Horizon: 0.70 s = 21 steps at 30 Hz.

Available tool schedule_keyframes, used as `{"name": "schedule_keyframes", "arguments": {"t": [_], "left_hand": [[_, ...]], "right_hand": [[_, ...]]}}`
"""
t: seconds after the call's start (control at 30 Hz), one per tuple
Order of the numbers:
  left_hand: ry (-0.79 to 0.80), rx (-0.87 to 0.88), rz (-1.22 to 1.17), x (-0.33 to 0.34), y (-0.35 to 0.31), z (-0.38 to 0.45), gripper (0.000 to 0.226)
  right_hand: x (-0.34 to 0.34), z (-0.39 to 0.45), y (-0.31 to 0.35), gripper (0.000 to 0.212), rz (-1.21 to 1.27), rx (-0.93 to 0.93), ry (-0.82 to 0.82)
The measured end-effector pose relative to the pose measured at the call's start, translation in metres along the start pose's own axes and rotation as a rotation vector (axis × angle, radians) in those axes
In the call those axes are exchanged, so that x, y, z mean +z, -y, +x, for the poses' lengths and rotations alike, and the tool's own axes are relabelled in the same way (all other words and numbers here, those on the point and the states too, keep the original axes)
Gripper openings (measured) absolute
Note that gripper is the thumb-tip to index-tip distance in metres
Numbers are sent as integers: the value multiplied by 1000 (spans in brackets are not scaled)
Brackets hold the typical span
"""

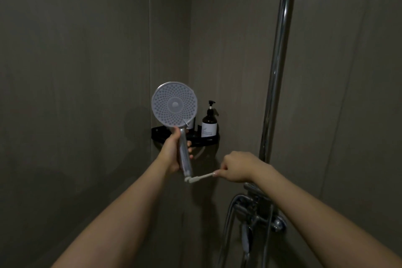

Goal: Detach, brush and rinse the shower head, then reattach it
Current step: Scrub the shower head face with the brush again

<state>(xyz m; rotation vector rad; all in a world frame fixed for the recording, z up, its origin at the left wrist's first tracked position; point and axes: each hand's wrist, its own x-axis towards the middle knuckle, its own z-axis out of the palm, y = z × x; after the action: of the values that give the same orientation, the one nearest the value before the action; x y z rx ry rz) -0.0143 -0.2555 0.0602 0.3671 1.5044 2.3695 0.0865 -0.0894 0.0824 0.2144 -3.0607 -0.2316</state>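
The grey wall panels (87, 72) meet in a corner behind the work area. A chrome riser pipe (280, 54) runs vertically along the right-hand wall, ending below at the chrome mixer valve (258, 211), from which a hose (227, 222) hangs downward.

A black corner shelf (206, 140) is fixed in the corner. It carries a dark pump bottle (209, 123) with a white label, standing upright. A second container stands beside it, mostly hidden behind the shower head.

The shower head (174, 104) is detached and held upright in front of the corner shelf, spray face toward the camera. Its chrome handle (185, 154) points down and slightly right.

The left hand (173, 152) grips the handle, fingers wrapped round it just below the spray face.

The right hand (236, 166) is closed, pinching the end of a white brush (201, 177) between thumb and fingers. The brush lies nearly horizontal, its head touching the bottom end of the handle.
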Motion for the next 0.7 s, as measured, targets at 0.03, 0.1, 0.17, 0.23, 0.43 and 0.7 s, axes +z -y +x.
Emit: {"name": "schedule_keyframes", "arguments": {"t": [0.03,0.1,0.17,0.23,0.43,0.7], "left_hand": [[-5,-1,0,-1,-1,-1,44],[-27,5,-3,-3,-1,-1,39],[-43,16,-14,-2,1,-1,37],[-42,19,-21,-2,4,-2,36],[-27,2,6,-9,8,-3,37],[-36,-2,-12,-12,6,-4,34]], "right_hand": [[-2,-2,-6,51,-4,38,8],[-1,-5,-10,50,45,49,37],[5,-5,0,48,128,-16,41],[11,-1,7,48,117,-28,39],[15,-1,-15,48,294,78,41],[18,-5,-22,49,453,147,33]]}}
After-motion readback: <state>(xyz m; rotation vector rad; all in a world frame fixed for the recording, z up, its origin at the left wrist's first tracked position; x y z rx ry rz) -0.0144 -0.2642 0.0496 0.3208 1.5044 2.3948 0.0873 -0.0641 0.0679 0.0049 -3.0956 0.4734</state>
